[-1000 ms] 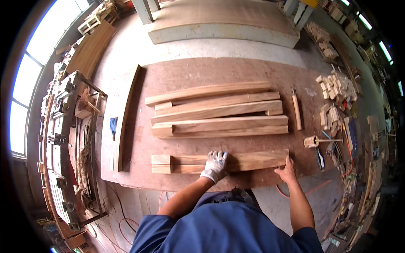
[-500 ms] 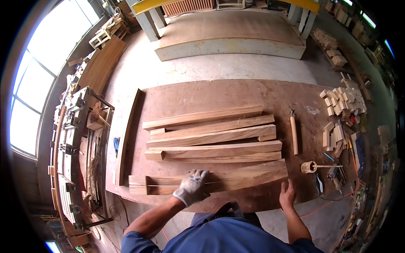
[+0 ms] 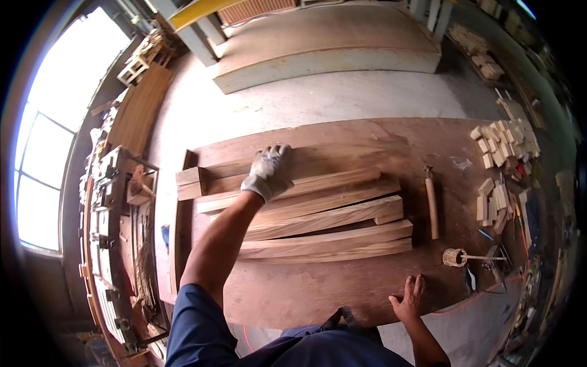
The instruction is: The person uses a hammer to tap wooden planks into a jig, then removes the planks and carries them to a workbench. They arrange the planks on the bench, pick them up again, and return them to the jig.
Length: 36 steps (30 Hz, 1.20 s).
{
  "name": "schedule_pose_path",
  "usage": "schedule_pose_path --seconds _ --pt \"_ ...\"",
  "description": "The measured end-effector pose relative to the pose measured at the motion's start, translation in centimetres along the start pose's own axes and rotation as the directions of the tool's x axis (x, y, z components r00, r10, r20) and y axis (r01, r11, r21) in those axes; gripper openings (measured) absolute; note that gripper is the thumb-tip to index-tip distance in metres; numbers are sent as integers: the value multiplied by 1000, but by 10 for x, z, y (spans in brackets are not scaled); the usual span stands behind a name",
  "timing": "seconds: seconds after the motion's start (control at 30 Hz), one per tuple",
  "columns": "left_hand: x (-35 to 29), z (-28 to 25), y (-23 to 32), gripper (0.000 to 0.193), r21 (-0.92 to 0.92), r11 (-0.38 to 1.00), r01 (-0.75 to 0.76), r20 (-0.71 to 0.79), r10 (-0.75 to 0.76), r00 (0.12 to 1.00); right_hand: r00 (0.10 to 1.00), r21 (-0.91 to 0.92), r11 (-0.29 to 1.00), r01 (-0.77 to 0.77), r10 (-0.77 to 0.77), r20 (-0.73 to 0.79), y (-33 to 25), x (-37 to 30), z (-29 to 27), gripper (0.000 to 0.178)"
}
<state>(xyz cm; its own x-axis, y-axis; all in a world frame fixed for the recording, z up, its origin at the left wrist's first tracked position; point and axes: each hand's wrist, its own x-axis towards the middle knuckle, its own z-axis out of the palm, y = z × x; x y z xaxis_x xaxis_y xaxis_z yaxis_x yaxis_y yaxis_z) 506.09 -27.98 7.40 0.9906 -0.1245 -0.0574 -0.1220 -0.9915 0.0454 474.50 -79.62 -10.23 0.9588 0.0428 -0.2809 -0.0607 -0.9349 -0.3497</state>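
My left hand (image 3: 268, 173), in a whitish work glove, is closed over a pair of long wooden pieces (image 3: 324, 158) at the far side of the worktable. A block shows at the left end of this pair, while its right end is smeared by motion. On the near side of it lie several long wooden pieces (image 3: 324, 215) side by side, some with small blocks at their ends. My bare right hand (image 3: 409, 300) is by the front edge of the brown worktable (image 3: 318, 293), fingers apart and holding nothing.
A hammer (image 3: 431, 208) lies right of the wood. Farther right are stacked small wood blocks (image 3: 504, 144), a round pot (image 3: 454, 257) with a stick, and loose tools. A long board (image 3: 183, 223) lies along the left edge. Beyond the table stands a low platform (image 3: 330, 64).
My left hand has carried the wooden pair from the table's near side to the far side, past the other pieces. My right hand has moved slightly left and nearer my body.
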Motion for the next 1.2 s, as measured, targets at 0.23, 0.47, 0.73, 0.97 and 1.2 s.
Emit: schedule_pose_path --seconds 0.23,0.47,0.73,0.97,1.2 --pt "85 75 -27 100 -45 999 7 129 -1 992 999 5 999 40 -40 -8 -2 2 -3 114" --pt "104 145 -50 104 -23 998 52 197 -47 979 999 -43 999 27 -25 35 -11 9 -9 114" --pt "20 149 -18 82 -306 951 -35 4 39 999 998 -77 996 47 -43 49 -6 5 -4 117" --pt "-12 135 -36 60 -274 955 112 297 -27 954 997 -118 993 15 -6 75 -6 2 -3 109" --pt "-35 -26 1 49 -319 947 48 -66 -73 995 997 -127 992 16 -6 83 -1 6 -1 104"
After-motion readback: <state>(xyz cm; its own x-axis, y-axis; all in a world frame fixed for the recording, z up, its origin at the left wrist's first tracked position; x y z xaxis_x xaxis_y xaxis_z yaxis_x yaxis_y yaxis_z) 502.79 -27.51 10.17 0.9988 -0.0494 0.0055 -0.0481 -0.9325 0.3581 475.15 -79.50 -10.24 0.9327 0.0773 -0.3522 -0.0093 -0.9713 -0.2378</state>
